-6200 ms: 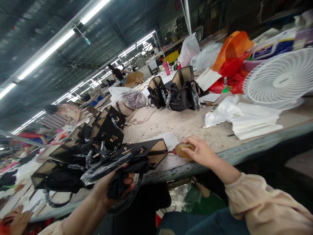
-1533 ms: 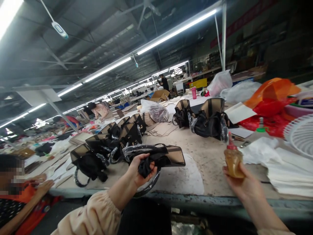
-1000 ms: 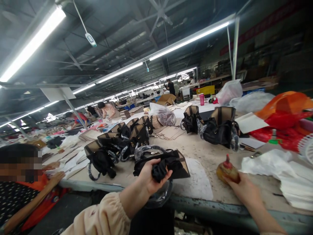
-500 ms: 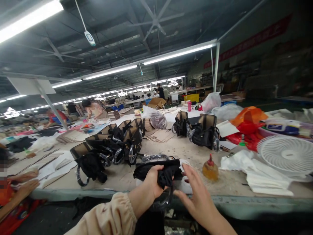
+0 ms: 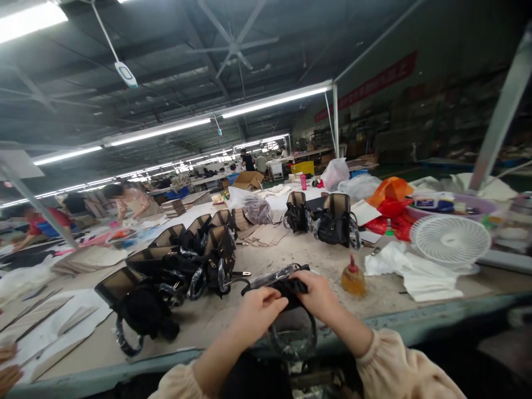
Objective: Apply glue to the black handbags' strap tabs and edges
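A black bag [image 5: 286,287] lies at the front edge of the worktable [image 5: 261,260], with a plastic-wrapped handle on its far side and another looping down on the near side. On its left part my left hand [image 5: 260,310] is closed, fingers bent and pinching at the bag's edge. My right hand [image 5: 316,293] grips the right part of the same bag, fingers curled over its top. Beyond my left hand lies a zip end with a metal pull [image 5: 245,273]. Both palms hide much of the bag's middle.
Several black bags [image 5: 216,257] crowd the left; two more bags [image 5: 336,224] stand farther back right. A bottle of amber liquid [image 5: 353,279], white cloth [image 5: 419,274] and a white fan grille [image 5: 451,239] lie rightward. A co-worker's hand [image 5: 9,371] shows at lower left.
My right hand was apart from the bag with fingers spread and has now closed on it. My left hand has shifted its hold along the bag. The view has swung right.
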Demonstrator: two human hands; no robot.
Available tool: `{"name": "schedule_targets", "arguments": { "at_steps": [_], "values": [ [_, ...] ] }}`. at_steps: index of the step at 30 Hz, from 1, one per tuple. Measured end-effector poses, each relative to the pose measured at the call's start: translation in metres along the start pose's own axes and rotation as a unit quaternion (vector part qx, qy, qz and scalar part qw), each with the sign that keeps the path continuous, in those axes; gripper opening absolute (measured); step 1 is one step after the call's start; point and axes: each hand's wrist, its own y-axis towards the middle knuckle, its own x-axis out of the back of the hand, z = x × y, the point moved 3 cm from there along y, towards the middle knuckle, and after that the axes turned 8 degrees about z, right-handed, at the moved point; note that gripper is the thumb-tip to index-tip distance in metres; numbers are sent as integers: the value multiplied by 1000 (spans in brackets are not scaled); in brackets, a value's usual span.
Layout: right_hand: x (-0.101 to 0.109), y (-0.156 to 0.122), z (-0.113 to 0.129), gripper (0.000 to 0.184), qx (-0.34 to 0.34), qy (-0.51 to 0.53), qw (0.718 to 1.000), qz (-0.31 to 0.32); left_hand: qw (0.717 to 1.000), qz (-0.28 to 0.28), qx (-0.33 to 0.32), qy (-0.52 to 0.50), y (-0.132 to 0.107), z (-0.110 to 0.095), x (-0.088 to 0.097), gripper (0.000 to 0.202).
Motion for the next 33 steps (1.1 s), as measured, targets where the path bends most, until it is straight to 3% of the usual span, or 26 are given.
{"name": "schedule_targets", "arguments": {
  "at_steps": [2,4,8,12,16,20,23,26,29,33],
  "values": [
    [5,11,-4,22,-10,19,1000,-5,976,-110,-158,105,-9,-8,16,32],
    [7,19,-2,17,-15,40,999,1,955,-123,-233,140,-10,-7,22,46],
    [4,33,10,14,-12,78,996,32,959,-48,-217,174,15,0,20,72],
    [-5,40,15,22,-19,94,994,46,953,7,-234,194,46,-1,10,84],
    [-11,41,8,29,-71,81,994,24,954,15,-214,208,67,4,5,75],
    [-7,39,5,68,-105,96,989,51,960,58,-192,195,81,4,3,60],
    [0,36,8,88,-74,114,984,114,965,96,-191,154,85,1,0,48],
    [4,32,10,86,-32,43,986,157,975,109,-162,110,88,2,-3,37],
    [13,24,13,77,10,-54,992,115,982,79,-132,108,90,8,-1,21],
    [53,0,-2,62,61,-50,993,-83,993,-11,-97,61,92,15,13,22]
  ]
}}
